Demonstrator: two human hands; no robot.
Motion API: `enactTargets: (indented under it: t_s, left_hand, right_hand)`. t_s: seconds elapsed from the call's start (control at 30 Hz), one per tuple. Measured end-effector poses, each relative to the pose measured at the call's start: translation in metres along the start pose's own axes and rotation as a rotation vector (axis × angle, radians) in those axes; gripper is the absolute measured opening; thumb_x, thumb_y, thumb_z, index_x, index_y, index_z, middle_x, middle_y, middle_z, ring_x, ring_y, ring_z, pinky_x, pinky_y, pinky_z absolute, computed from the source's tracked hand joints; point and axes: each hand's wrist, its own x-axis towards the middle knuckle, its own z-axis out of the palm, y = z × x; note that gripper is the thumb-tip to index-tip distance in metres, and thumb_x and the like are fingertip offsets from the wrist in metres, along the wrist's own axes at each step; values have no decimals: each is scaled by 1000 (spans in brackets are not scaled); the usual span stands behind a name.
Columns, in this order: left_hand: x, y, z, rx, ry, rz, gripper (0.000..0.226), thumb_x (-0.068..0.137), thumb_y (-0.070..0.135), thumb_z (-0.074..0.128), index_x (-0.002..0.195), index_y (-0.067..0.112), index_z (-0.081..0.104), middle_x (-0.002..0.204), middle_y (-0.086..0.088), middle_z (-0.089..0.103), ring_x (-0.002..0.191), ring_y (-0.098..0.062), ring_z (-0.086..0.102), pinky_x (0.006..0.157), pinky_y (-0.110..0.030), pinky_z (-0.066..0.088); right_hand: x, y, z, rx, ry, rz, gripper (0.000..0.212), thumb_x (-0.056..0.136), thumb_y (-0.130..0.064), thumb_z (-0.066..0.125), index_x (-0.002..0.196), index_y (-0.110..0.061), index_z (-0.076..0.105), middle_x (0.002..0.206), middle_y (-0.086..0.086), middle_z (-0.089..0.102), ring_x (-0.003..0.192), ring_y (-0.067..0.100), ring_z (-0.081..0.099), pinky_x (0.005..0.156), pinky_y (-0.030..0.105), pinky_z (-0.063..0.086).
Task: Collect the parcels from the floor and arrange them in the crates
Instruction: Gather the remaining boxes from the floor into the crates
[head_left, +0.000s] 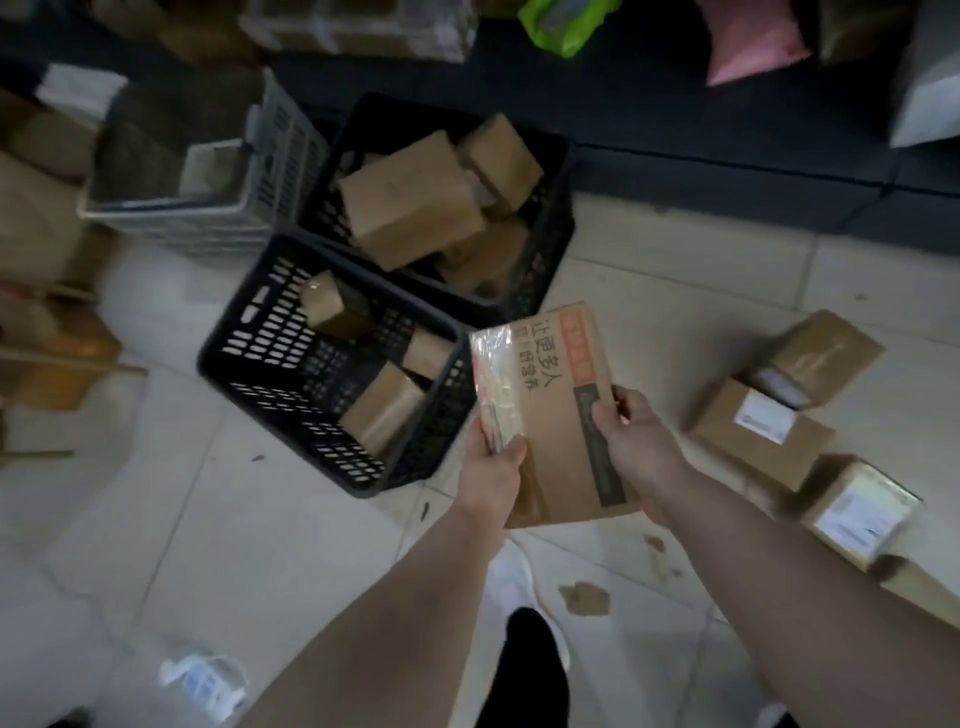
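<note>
**Flat parcel held beside the near crate**

Both hands grip one flat cardboard parcel (558, 415): left hand (496, 467) pinches its taped edge, right hand (631, 431) clasps the opposite side. It hangs just beside the near black crate (332, 470), which holds small boxes; more boxes (763, 431) lie on the floor tiles at right.

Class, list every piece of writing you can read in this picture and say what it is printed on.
"让更多人": large print on the cardboard parcel.
Second printed line, orange strip and dark strip on it: blurred, unreadable.
White labels on the floor parcels: too small.
</note>
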Motion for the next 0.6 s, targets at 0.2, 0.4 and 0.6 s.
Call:
enactTargets:
  t_s: [0.2,0.4,0.6]
  left_hand:
    - [41,42,-161,-179,175,-83,49,100,20,51,144,36,37,129,0,59,106,-21,60,95,-48,51]
    - [107,94,-275,-244,459,-79,42,99,19,47,139,14,40,131,-10,56,112,-33,56,93,-47,50]
    - [161,108,-261,-146,393,-205,53,93,22,60,139,4,42,135,-18,54,121,-34,55,101,-42,48]
  right_hand:
    - [2,-97,161,-188,-213,-53,51,97,-42,42,147,-39,33,143,4,45,120,30,52,99,45,47]
    - [21,-193,283,-313,-376,-293,48,100,-35,45,146,-39,35,144,-3,48,126,22,48,99,30,39]
    - [37,-194,334,-313,-276,-322,39,99,-22,46,137,-29,51,135,1,55,115,20,55,87,27,45]
